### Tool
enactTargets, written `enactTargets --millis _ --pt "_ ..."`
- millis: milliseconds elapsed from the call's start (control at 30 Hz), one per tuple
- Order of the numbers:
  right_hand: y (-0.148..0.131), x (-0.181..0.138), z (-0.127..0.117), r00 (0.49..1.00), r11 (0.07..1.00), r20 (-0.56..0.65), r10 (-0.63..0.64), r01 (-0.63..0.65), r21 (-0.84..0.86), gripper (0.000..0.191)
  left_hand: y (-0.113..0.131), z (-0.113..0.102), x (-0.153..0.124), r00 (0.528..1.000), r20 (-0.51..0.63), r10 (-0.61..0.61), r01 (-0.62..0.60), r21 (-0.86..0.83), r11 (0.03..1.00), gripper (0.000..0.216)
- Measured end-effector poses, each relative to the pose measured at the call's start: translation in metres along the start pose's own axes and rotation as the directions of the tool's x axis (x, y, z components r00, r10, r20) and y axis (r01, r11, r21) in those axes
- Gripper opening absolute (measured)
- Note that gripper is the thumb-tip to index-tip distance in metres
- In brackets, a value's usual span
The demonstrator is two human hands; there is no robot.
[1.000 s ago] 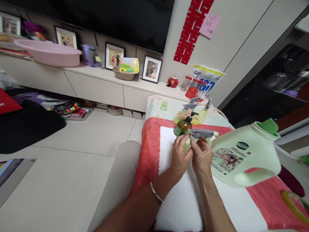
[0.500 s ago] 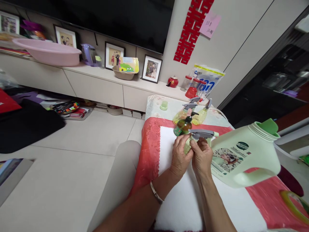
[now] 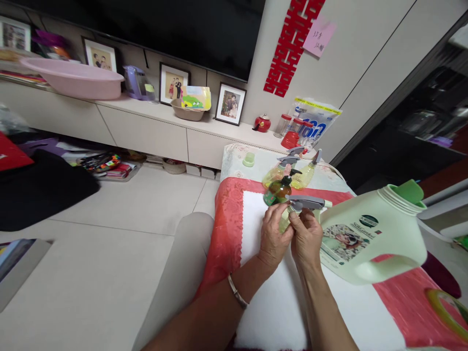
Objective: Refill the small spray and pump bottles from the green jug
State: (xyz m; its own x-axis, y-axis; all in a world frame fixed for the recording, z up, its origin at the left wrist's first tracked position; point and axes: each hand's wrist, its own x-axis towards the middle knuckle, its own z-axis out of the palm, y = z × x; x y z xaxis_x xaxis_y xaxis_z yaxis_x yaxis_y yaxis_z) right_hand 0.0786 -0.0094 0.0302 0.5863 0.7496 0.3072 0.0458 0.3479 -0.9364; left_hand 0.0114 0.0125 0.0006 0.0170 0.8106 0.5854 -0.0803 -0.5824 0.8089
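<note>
Both hands are closed around a spray bottle [image 3: 307,203] with a grey trigger head, its nozzle pointing right. My left hand [image 3: 274,233] grips the bottle's upper body from the left. My right hand [image 3: 306,236] pinches the collar just below the trigger head, thumb in front. Most of the bottle's body is hidden behind the fingers. Close to the right hand stands a large pale green jug [image 3: 395,239] with a handle, its threaded mouth uncapped and a green spout inside. Just behind the hands is an amber pump bottle [image 3: 278,189] with a black pump.
More spray bottles [image 3: 305,174] with yellowish liquid stand at the table's far end, near a green cap [image 3: 248,159]. A roll of tape [image 3: 444,309] lies at the right edge. Beyond the table, a low cabinet [image 3: 146,119] carries picture frames and a pink basin [image 3: 78,80].
Almost nothing differs. Both hands keep the same hold on the spray bottle, and the view has shifted very slightly.
</note>
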Motion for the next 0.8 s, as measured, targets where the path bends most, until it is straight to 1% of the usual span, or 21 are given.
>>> enactTargets --millis 133,300,433,600,800 --pt "-0.0005 -0.0013 -0.0008 1.0 0.999 0.004 -0.017 0.017 -0.032 0.043 0.0016 -0.0002 0.0004 1.0 0.017 -0.02 0.02 -0.016 1.0 0.042" --pt "-0.0004 -0.0019 -0.0043 1.0 0.998 0.026 -0.007 0.008 -0.055 0.041 0.0045 -0.0016 0.0009 0.999 0.033 -0.023 0.024 -0.016 1.0 0.042" --pt "-0.0017 -0.0019 -0.002 1.0 0.998 0.002 0.013 -0.013 -0.059 0.043 0.0052 -0.0022 0.0007 0.999 0.028 -0.032 0.032 -0.018 0.999 0.043" --pt "-0.0032 -0.0036 0.0025 0.999 0.998 -0.031 0.004 -0.006 -0.067 0.043 0.0063 -0.0015 0.0016 0.998 0.019 -0.061 0.061 -0.026 0.998 0.041" --pt "-0.0013 -0.0024 -0.0014 1.0 0.994 0.014 -0.005 0.007 -0.109 0.045 0.0088 -0.0017 0.0026 0.998 0.01 -0.061 0.061 -0.035 0.998 0.04"
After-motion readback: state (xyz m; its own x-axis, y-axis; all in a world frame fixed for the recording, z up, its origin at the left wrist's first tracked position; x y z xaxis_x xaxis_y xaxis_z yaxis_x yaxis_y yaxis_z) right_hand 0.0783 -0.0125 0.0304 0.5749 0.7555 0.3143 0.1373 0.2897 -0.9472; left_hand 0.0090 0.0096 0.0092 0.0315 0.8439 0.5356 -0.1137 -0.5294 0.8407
